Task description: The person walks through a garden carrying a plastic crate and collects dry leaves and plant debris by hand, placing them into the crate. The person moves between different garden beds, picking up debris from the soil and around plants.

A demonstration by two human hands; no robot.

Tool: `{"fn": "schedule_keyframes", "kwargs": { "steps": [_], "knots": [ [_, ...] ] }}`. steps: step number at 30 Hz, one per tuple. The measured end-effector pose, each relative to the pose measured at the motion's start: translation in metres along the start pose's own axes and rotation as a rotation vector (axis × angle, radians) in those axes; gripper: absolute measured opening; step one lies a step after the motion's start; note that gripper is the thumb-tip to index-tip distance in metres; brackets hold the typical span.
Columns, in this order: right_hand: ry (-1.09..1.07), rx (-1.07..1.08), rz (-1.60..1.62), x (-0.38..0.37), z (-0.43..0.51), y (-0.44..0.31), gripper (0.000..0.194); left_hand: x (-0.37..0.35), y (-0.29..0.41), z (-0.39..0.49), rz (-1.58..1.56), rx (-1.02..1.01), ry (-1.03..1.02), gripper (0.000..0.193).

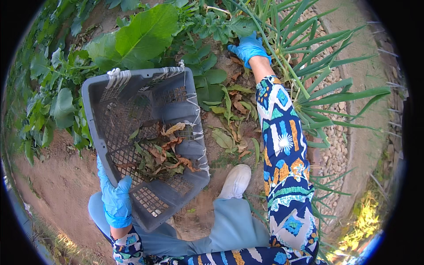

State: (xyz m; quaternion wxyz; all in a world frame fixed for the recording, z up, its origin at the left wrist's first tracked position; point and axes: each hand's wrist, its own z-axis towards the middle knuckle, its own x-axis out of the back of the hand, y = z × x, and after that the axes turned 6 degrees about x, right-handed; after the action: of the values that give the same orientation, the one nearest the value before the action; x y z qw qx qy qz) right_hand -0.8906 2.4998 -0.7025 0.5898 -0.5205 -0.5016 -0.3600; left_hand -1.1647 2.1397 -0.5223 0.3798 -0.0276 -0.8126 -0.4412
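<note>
My left hand (116, 197), in a blue disposable glove, grips the near left rim of a grey plastic crate (195, 142). White cord is wound around the crate's rim and side, and its mesh floor shows soil beneath. Inside lies a heap of dry and wilted leaves (162, 155). My right hand (250, 49), gloved the same way, reaches down among plants at the top of the view. Lobed green leaves (228, 28) cover its fingertips, so what they touch is hidden. Brown and yellowing leaves (232, 132) are scattered on the soil between crate and right forearm.
Broad-leaved green plants (145, 33) crowd the left and top. Along the right grow green onion plants (304, 102), beside a strip of pebbles (334, 139) and a pale path edge (361, 132). My white shoe (235, 182) rests on the soil below the crate's right side.
</note>
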Motion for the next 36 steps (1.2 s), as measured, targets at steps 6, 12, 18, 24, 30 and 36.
{"fn": "schedule_keyframes", "kwargs": {
  "steps": [6, 12, 18, 24, 30, 36],
  "knots": [
    [-0.019, 0.087, 0.248, -0.023, -0.014, 0.039, 0.040, -0.009, 0.005, -0.002, -0.035, 0.010, 0.096, 0.070],
    [0.052, 0.225, 0.379, -0.008, -0.168, -0.017, 0.023, -0.001, 0.002, 0.001, -0.070, 0.021, 0.025, 0.071],
    [-0.005, 0.116, 0.064, -0.025, -0.203, -0.050, 0.077, -0.001, -0.008, 0.009, -0.042, -0.094, 0.029, 0.070],
    [0.219, 0.107, 0.277, -0.046, -0.211, -0.030, 0.037, -0.002, -0.015, 0.014, -0.101, -0.120, 0.034, 0.069],
    [0.529, 0.203, 0.640, 0.007, -0.240, -0.084, 0.030, -0.004, -0.016, 0.016, -0.131, -0.161, 0.059, 0.069],
    [-0.371, 0.703, 0.754, 0.071, -0.237, -0.146, 0.079, 0.006, -0.017, 0.018, -0.189, -0.033, -0.064, 0.072]
  ]
}}
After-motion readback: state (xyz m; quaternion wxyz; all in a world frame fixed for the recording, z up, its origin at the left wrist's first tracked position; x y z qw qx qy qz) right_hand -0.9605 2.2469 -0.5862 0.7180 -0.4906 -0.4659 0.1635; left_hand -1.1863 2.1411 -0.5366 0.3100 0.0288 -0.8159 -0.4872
